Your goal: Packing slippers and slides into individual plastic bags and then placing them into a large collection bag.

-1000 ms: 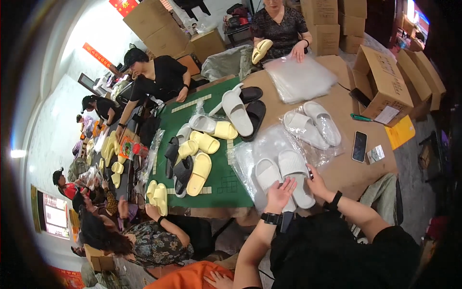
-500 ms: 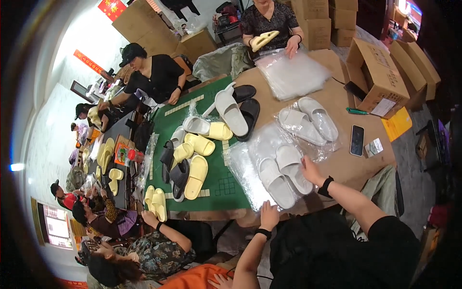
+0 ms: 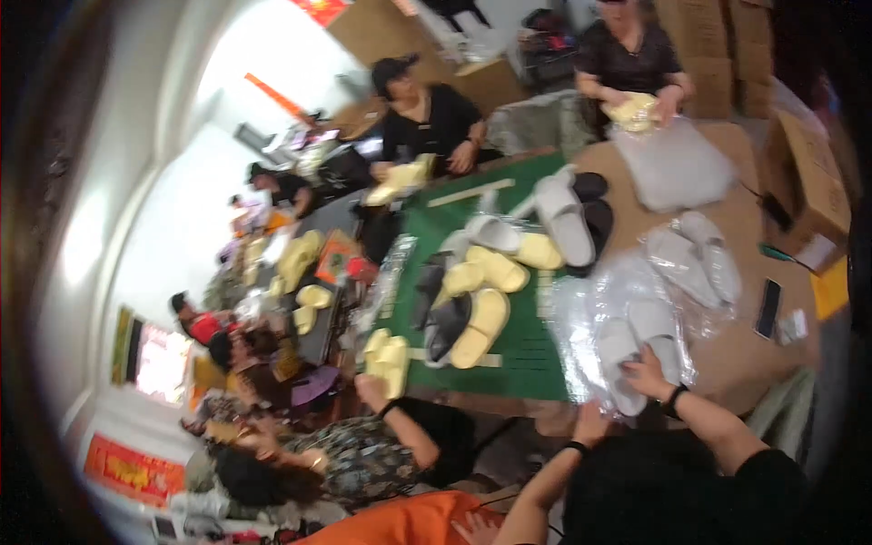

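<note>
A pair of grey slippers (image 3: 616,350) lies on the table in front of me, toes away from me. Clear plastic bagging (image 3: 581,341) spreads around the pair; blur hides whether the slippers are fully inside it. At the near edge of the bagging, my left hand (image 3: 592,423) has its fingers closed on the plastic film, close to the left slipper's heel. My right hand (image 3: 647,374) rests over the heel ends of both slippers, its fingers apart. Beyond them to the right sits another grey pair in a clear bag (image 3: 695,259).
Yellow, black and grey slippers (image 3: 486,322) are heaped on a green mat (image 3: 536,381) to the left. A phone (image 3: 767,309) and an open carton (image 3: 804,195) are at the right. Across the table, a co-worker (image 3: 627,68) handles a yellow slipper beside stacked plastic bags (image 3: 677,173).
My view has swung left, shifting everything rightward in the picture. My right hand has moved from the right slipper's outer side to over the pair. The left hand stays at the bagging's near edge.
</note>
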The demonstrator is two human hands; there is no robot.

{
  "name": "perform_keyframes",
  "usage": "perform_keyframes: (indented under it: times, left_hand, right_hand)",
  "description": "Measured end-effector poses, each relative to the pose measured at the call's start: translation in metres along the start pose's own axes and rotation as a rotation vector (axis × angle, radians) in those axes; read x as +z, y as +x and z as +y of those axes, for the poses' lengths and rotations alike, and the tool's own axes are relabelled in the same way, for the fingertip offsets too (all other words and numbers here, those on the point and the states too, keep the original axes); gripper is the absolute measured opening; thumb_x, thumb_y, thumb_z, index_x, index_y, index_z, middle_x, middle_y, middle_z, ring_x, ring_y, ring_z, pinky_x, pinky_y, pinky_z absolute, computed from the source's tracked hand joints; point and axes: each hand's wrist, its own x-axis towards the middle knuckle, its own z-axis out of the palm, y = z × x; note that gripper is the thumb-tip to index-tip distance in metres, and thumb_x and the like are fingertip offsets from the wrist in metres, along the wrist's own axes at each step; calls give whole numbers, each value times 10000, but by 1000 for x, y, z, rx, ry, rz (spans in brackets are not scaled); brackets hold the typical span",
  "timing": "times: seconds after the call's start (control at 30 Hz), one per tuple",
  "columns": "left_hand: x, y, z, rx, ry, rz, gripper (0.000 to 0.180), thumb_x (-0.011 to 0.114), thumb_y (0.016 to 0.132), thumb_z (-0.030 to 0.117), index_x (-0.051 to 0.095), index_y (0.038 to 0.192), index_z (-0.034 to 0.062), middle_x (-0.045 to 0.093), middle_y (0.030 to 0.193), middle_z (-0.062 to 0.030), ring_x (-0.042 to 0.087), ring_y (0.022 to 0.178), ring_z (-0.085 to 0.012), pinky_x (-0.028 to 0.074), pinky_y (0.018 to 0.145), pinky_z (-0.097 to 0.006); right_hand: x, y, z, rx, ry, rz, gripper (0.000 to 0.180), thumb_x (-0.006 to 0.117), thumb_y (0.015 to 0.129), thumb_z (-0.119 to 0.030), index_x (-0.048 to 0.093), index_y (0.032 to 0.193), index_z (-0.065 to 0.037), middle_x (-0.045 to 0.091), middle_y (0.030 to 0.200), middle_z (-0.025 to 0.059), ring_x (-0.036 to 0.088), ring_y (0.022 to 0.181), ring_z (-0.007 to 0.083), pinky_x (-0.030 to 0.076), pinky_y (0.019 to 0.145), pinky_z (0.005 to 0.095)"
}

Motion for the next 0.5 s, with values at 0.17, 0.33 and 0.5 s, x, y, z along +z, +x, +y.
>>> perform_keyframes:
  times: [0.17, 0.33, 0.5]
  left_hand:
    - [-12, 9, 32, 177, 502, -371, 439, 408, 870, 205, 398, 1285, 63, 309, 1313, -312, 363, 1170, -446, 289, 990, -496]
    - [-5, 9, 14, 357, 606, -153, 393, 444, 813, 171, 484, 1158, -12, 304, 1339, -280, 489, 978, -366, 412, 857, -399]
    - [-6, 19, 22, 376, 550, -151, 368, 464, 790, 158, 517, 1105, -25, 372, 1294, -231, 500, 914, -299, 426, 784, -372]
  right_hand:
    - [15, 3, 37, 239, -281, 54, 319, 603, 661, -256, 605, 879, -24, 448, 1169, 212, 376, 1126, 412, 352, 897, 504]
    - [-23, 6, 21, 164, -9, -22, 329, 620, 663, -228, 596, 902, -4, 495, 1103, 233, 397, 1108, 411, 361, 921, 449]
    - [-72, -30, 29, 138, 461, -146, 251, 558, 744, -98, 600, 975, -6, 546, 1088, 182, 502, 1043, 288, 407, 879, 319]
